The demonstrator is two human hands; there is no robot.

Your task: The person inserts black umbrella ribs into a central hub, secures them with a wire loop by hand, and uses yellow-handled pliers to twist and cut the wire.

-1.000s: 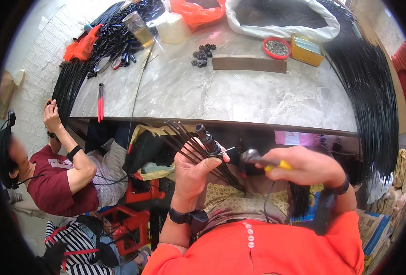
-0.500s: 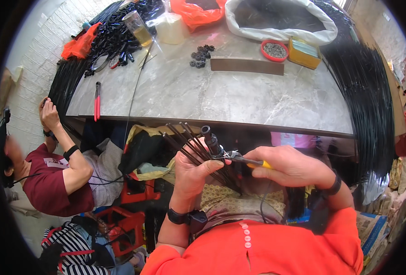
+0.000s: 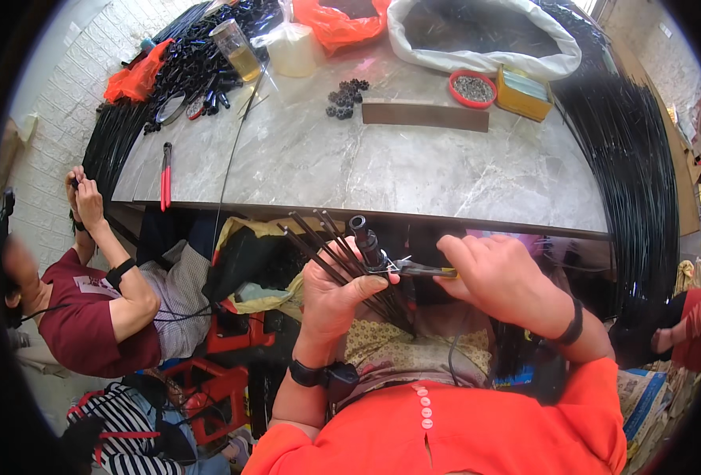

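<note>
My left hand (image 3: 335, 281) is closed round a bundle of thin black rods (image 3: 309, 241) that fan out above and below the fist. With them stands a black tubular piece (image 3: 368, 240), tilted, its round end up. Thin silvery wire (image 3: 390, 263) shows at the tube's lower end, beside my left thumb. In my right hand (image 3: 502, 273) is a pair of pliers (image 3: 426, 271) with yellow on the handles. Their jaws point left and reach the wire; whether they grip it, I cannot tell.
Beyond my hands stands a grey marbled table (image 3: 287, 166) with red-handled pliers (image 3: 166, 176), a brown bar (image 3: 426, 116), a red dish of small metal parts (image 3: 473, 89) and a white sack (image 3: 485, 65). Long black rods (image 3: 631, 174) hang at right. A co-worker (image 3: 89, 317) sits at left.
My right hand has turned and risen slightly, its fingers lifted over the plier handles. My left hand holds its place. At the far right, a person's arm and red clothing have come further into view.
</note>
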